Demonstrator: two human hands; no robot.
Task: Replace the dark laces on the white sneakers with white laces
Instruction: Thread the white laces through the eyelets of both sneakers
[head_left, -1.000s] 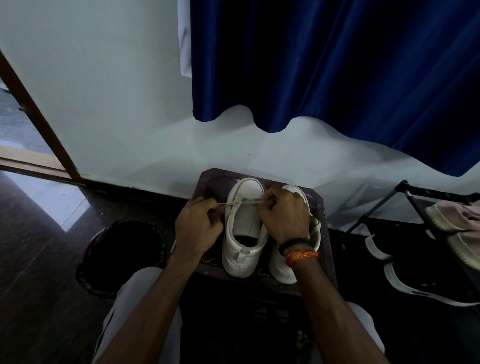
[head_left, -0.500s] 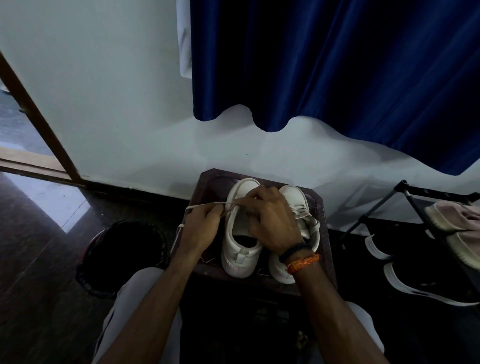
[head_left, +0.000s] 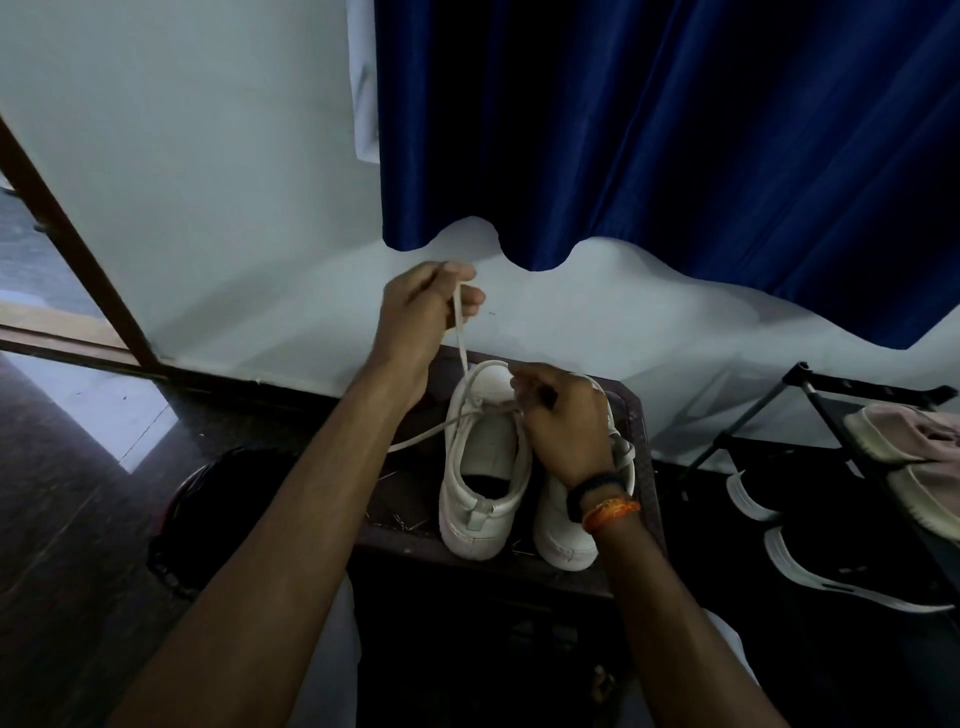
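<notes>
left hand (head_left: 423, 306) raised far, fingers pinching the white lace (head_left: 460, 332); right hand (head_left: 563, 421) fingers curled pinching lace at the left sneaker (head_left: 480, 462).

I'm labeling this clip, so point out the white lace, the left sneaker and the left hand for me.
white lace (head_left: 460, 332), head view, on the taut strand just below the raised hand.
left sneaker (head_left: 485, 452), head view, on its white insole.
left hand (head_left: 423, 306), head view, on the back of the hand pinching the lace.
</notes>
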